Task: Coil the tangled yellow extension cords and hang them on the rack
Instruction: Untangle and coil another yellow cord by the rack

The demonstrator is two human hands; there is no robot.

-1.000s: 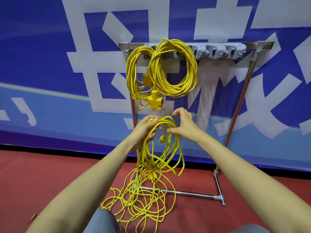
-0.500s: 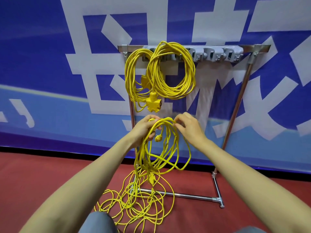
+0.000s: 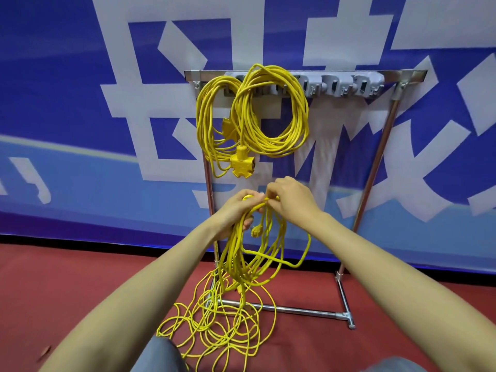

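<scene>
Mid-frame I see the left hand [image 3: 236, 213] clamped round a bunch of loops of the yellow cord [image 3: 241, 253], and the right hand [image 3: 292, 200] pinching a strand at the top of the bunch, against the left fingers. The rest drops into a tangle [image 3: 214, 326] on the red floor [image 3: 80, 291] at lower centre, across the rack [image 3: 375, 167] base bar [image 3: 303, 311]. Above, two coils [image 3: 284, 130] hang on the rack, a socket block [image 3: 241, 166] dangling just over the hands, grey hooks [image 3: 338, 85] upper right, a blue banner [image 3: 80, 103] behind.
</scene>
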